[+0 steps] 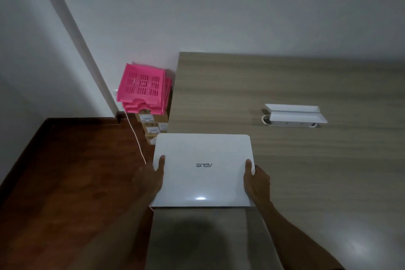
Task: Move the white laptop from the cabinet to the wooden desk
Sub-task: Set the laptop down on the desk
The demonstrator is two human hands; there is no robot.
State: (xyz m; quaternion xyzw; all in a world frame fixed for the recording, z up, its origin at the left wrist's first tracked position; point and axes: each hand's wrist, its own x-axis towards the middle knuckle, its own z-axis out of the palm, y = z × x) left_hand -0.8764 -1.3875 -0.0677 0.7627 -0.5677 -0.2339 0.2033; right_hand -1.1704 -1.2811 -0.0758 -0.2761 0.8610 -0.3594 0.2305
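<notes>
A closed white laptop (202,171) with a silver logo on its lid is held flat in front of me, over the near left edge of the light wooden desk (285,160). My left hand (151,178) grips its left edge with the thumb on the lid. On the opposite edge, my right hand (257,182) holds it the same way. The laptop's left side overhangs the gap between the desk and the dark reddish wooden surface (65,182) on my left. Whether the laptop touches the desk is not visible.
A white folded stand (294,115) with a cable lies on the desk to the right. Pink plastic trays (142,90) sit stacked on cardboard boxes (151,127) in the corner. A white cable (135,138) runs down by the dark surface. Grey walls stand behind.
</notes>
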